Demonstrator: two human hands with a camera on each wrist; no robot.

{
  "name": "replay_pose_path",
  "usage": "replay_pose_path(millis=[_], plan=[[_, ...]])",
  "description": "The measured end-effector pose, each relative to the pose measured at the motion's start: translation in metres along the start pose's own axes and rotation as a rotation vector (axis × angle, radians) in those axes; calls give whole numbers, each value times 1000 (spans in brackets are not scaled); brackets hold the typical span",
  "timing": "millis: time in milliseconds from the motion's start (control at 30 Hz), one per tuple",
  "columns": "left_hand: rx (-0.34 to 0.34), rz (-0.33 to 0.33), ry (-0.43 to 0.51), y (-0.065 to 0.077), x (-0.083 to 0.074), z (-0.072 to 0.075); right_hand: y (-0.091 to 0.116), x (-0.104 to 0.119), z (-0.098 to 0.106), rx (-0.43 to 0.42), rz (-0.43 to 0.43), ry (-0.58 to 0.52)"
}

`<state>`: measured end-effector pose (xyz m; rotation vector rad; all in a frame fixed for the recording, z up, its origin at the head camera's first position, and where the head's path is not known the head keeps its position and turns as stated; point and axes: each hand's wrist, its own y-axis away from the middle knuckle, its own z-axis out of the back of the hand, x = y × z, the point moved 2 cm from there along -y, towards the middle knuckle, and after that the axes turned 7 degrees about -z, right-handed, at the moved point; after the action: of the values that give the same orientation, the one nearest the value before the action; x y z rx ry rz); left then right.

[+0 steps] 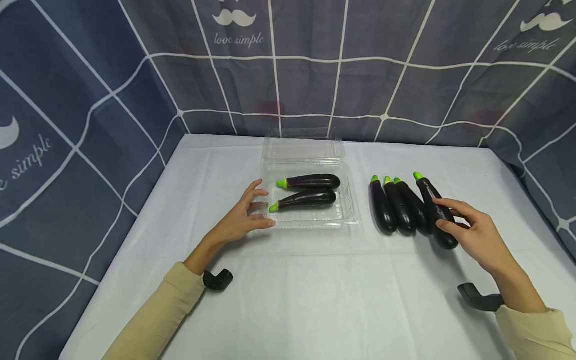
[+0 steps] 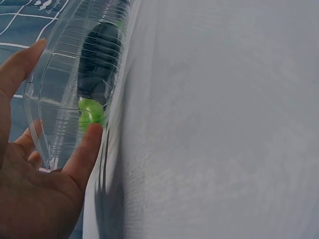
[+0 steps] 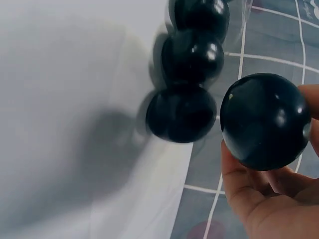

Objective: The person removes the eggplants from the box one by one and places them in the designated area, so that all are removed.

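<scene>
My right hand (image 1: 479,235) grips a dark purple eggplant (image 1: 438,220) between thumb and fingers, and its rounded end (image 3: 264,122) shows raised off the table in the right wrist view. Just left of it, three more eggplants (image 1: 382,207) lie side by side, green stems pointing away. A clear plastic clamshell container (image 1: 346,215) stands at the middle with its lid folded back. Inside lie two eggplants (image 1: 310,198), one behind the other, stems to the left. My left hand (image 1: 245,220) rests against the container's left side, fingers spread and fairly straight; its thumb (image 2: 87,154) is at the front corner.
A white cloth (image 1: 324,300) covers the table. Dark checkered fabric (image 1: 306,85) hangs behind it and at both sides. Black curved wrist mounts (image 1: 218,280) stick out from both sleeves. The container's raised lid (image 1: 303,148) stands near the back edge.
</scene>
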<state>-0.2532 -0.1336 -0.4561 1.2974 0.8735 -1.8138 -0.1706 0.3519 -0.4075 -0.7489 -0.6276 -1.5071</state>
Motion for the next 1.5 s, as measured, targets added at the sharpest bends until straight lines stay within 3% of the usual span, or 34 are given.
replay_pose_path(millis=[267, 567, 1000, 1500], plan=[[1, -2, 11, 0, 1, 1, -17, -11, 11, -28, -40, 55], [1, -15, 3, -1, 1, 0, -31, -25, 11, 34, -110, 96], [5, -8, -9, -1, 4, 2, -45, -35, 9, 90, -109, 70], [7, -3, -3, 0, 3, 1, -55, -43, 5, 165, -101, 123]])
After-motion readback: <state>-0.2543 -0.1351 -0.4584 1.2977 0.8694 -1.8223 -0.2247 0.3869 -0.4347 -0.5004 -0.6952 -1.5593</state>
